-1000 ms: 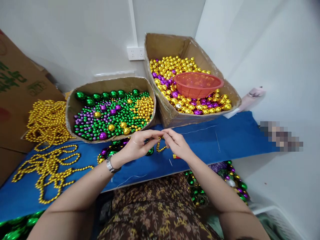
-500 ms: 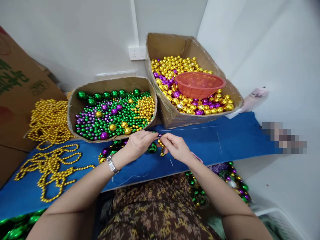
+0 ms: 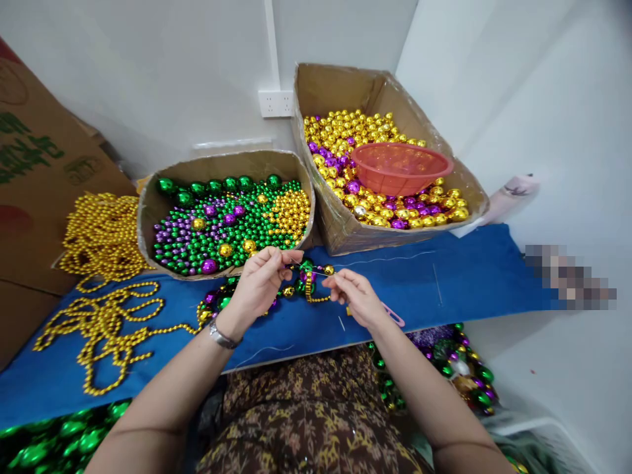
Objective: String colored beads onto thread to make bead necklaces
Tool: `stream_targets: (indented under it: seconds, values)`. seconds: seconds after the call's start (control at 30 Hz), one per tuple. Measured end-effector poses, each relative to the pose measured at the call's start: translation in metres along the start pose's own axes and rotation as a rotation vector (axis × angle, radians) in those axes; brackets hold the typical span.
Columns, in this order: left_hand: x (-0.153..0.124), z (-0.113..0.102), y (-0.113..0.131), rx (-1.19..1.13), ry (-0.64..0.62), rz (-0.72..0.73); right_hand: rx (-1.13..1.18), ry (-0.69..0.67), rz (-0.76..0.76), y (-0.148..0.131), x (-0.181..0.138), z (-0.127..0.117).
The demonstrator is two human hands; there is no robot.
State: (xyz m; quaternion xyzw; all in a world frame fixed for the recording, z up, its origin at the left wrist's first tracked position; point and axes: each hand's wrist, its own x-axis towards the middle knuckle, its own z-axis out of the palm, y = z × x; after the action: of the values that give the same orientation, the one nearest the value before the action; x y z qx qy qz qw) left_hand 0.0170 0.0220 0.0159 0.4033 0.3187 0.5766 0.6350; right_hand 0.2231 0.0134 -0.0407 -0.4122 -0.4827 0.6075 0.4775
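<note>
Over the blue table, my left hand [image 3: 261,280] pinches a thin pale thread [image 3: 316,271] between thumb and fingers. A short distance to the right, my right hand [image 3: 354,295] pinches the same thread, which runs taut across the gap. Just beyond the fingers lies a bunch of green, purple and gold beads, with a short gold bead chain [image 3: 309,289] hanging or lying at it; which, I cannot tell. Part of a bead strand [image 3: 210,306] shows behind my left wrist. A pink looped handle [image 3: 394,315] lies partly hidden behind my right wrist.
A cardboard box [image 3: 143,217] of small green, purple and gold beads stands behind my left hand. A larger box [image 3: 340,240] of gold and purple beads holds a red plastic basket [image 3: 401,168]. Gold bead chains [image 3: 106,329] spread over the blue table [image 3: 474,263] at left.
My hands have moved apart, leaving the thread stretched between them. The gold bead chain, near my right fingers before, now sits beyond and between the hands.
</note>
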Motion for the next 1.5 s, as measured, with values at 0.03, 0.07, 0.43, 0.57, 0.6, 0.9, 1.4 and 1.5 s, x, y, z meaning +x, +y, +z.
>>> stream_targets:
  seconds: [0.03, 0.07, 0.43, 0.57, 0.6, 0.9, 1.4, 1.5]
  values:
    - [0.002, 0.003, 0.001, -0.038, -0.002, -0.007, 0.115, 0.026, -0.004, -0.004, 0.001, 0.001]
    - [0.003, 0.007, 0.003, -0.062, -0.011, -0.019, 0.232, 0.043, -0.014, -0.01, 0.002, 0.001]
    - [-0.004, 0.006, 0.038, 0.036, -0.089, 0.123, 0.715, -0.049, -0.144, -0.072, 0.021, 0.01]
    - [-0.008, -0.016, 0.039, 0.008, 0.006, 0.075, 0.707, 0.044, -0.08, -0.057, 0.02, -0.009]
    - [-0.009, -0.018, 0.037, -0.002, 0.019, 0.065, 0.708, 0.061, -0.065, -0.054, 0.02, -0.01]
    - [0.002, 0.012, 0.032, -0.068, 0.033, 0.156, 0.533, 0.132, -0.271, -0.077, 0.018, 0.008]
    - [-0.019, -0.027, 0.011, -0.134, 0.141, -0.015, 0.454, 0.204, -0.034, -0.035, 0.028, -0.006]
    - [-0.018, -0.032, 0.002, -0.159, 0.167, -0.023, 0.304, 0.206, -0.108, -0.029, 0.026, -0.005]
